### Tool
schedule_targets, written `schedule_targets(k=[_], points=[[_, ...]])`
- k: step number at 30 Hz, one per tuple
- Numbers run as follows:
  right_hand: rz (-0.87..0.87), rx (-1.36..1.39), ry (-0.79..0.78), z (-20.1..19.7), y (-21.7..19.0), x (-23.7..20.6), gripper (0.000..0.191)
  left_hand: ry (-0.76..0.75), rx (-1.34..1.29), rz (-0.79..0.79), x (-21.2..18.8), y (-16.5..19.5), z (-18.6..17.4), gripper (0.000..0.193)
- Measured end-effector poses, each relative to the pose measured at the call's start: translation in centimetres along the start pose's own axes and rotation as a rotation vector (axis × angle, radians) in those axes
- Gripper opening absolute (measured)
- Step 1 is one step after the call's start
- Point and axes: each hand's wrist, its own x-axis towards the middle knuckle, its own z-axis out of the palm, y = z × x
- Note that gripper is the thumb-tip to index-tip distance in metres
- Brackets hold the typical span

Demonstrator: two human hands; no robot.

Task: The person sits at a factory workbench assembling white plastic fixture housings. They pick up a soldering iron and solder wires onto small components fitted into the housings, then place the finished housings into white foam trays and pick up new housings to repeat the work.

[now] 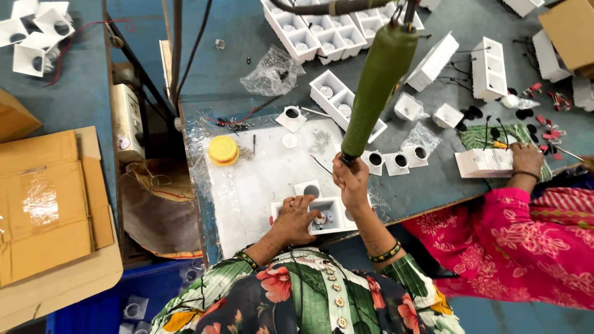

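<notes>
The left hand lies flat on a white square housing near the counter edge, fingers spread over its rim. The right hand is just beside it, fingers curled tight around the lower end of a green hanging screwdriver that rises away from them. Loose screws lie beyond the fingers; a yellow lid sits well left. A co-worker's hand rests on another white housing far right.
</notes>
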Motion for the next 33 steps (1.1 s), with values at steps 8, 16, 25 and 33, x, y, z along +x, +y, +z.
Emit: schedule_targets(k=[8, 16, 25, 33], points=[[-0.070, -0.342, -0.154, -1.8, -3.8, 0.7, 0.026, 0.115, -0.556, -0.007, 0.8, 1.3, -3.7, 0.068], [-0.526, -1.234, -0.207, 4.7, -12.3, -0.7, 0.041, 0.264, -1.168, 0.026, 4.5, 3.4, -6.3, 0.037], [-1.228, -2.006, -1.170, 11.9, -17.7, 2.3, 0.031, 0.214, -0.907, -0.087, 3.6, 4.5, -8.6, 0.024], [-1.124, -1.985, -1.542, 10.9, -16.1, 5.1, 0.027, 0.130, -1.039, -0.013, 2.0, 4.2, -10.9, 0.021]])
